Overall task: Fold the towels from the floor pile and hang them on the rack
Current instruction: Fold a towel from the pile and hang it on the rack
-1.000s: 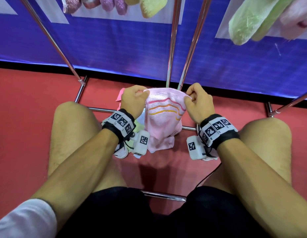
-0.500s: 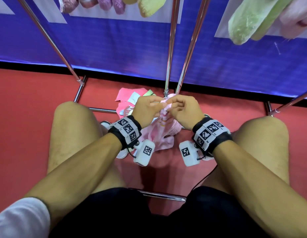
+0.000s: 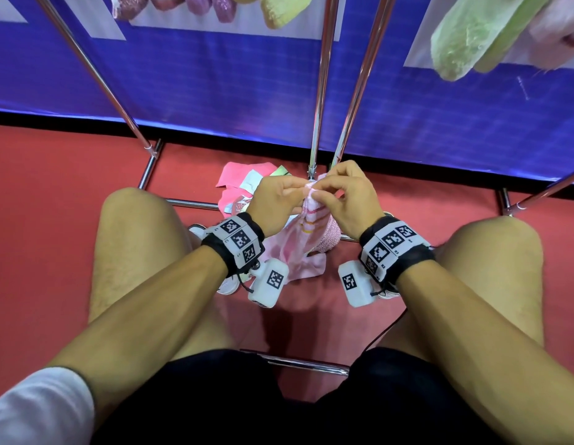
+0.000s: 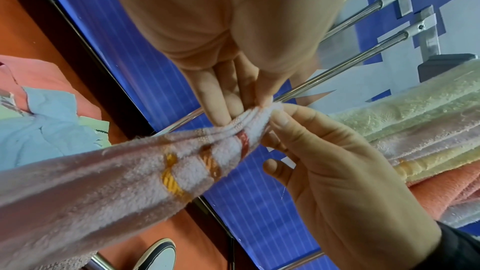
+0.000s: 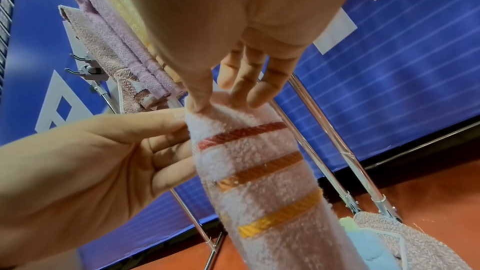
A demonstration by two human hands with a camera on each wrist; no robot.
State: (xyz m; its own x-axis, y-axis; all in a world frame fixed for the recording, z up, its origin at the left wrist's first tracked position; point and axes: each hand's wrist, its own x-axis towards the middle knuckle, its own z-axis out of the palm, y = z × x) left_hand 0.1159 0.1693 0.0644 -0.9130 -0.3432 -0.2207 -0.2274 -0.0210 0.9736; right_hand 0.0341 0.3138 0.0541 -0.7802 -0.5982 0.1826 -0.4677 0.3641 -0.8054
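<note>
A pink towel (image 3: 306, 231) with red, orange and yellow stripes hangs folded lengthwise between my knees, its lower end on the red floor. My left hand (image 3: 300, 197) and right hand (image 3: 317, 194) meet at its top, and both pinch the joined upper corners. In the left wrist view my left fingers (image 4: 221, 110) press the towel (image 4: 135, 171) edge against the right thumb. In the right wrist view my right thumb (image 5: 197, 100) and fingers pinch the towel (image 5: 259, 171) top. The floor pile (image 3: 240, 184) of pink, blue and green cloths lies just behind my left hand.
Chrome rack poles (image 3: 319, 117) rise right behind my hands, with base bars (image 3: 189, 203) on the floor. Folded green towels (image 3: 465, 36) hang upper right, pink and yellow ones (image 3: 215, 4) upper left. A blue banner wall (image 3: 215, 91) stands behind. My knees flank the towel.
My hands, held apart with the towel spread a second ago, have come together, so the two top corners meet and the towel hangs folded in half.
</note>
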